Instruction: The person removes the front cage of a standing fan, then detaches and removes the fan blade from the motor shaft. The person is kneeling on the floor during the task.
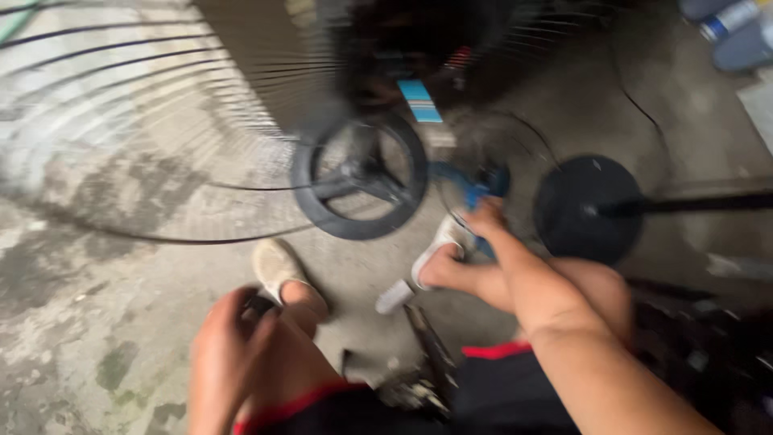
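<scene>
The whole view is motion-blurred. My right hand (485, 219) reaches forward past my knee, and its fingers close on the lower end of a blue plastic fan blade (469, 187). The blade lies on the floor beside a black ring-shaped fan guard hub (359, 179). My left hand (219, 354) is curled by my left knee, with a small dark thing (258, 306) at its fingertips. The blur hides whether the hand grips it. A large wire fan grille (153, 121) spreads over the floor to the left.
A round black fan base (588, 208) with a dark pole (692, 203) running right lies beside my right knee. My feet in white shoes (278, 266) rest on stained concrete. A small white cylinder (394, 296) lies between them. Bottles (729, 20) stand at top right.
</scene>
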